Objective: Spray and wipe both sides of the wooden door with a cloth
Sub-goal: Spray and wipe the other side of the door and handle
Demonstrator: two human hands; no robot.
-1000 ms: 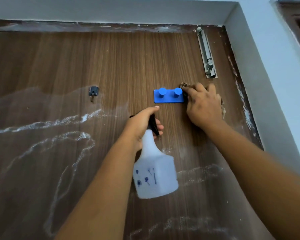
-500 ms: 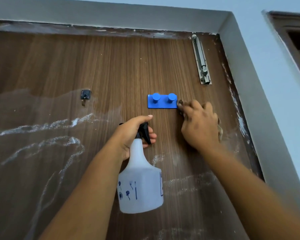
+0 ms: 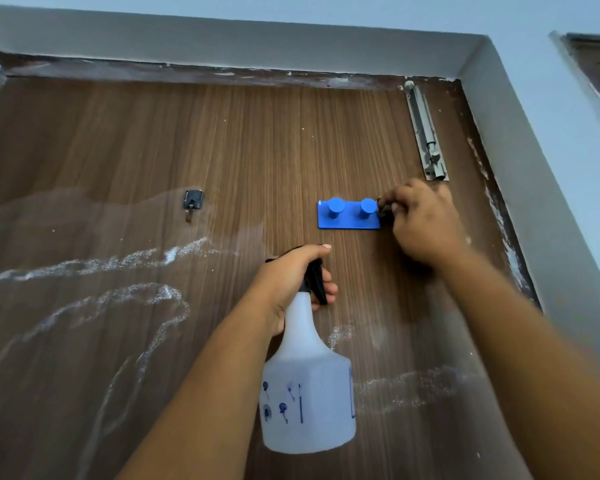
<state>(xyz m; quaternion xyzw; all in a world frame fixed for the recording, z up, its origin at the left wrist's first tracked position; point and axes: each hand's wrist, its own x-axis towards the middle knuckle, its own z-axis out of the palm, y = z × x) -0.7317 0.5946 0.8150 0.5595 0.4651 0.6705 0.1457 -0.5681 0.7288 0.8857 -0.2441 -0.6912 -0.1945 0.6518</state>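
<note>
Foam streaks (image 3: 125,261) are lying across the wooden door (image 3: 222,150) we are facing, white trails curving over its left and lower parts. We are gripping the neck of the white spray bottle (image 3: 309,393) with our left hand (image 3: 291,278), fingers curled round the black trigger, the bottle hanging below the hand in front of the door. Our right hand (image 3: 423,223) is pressing against the door just beside the right end of the blue two-peg hook rack (image 3: 349,214), fingers bunched round a dark bit of cloth (image 3: 383,207) that is barely showing. Up and to the right, a metal slide bolt (image 3: 426,133) is sitting near the door's edge; to the left, a small dark hook (image 3: 192,200) is sticking to the wood.
</note>
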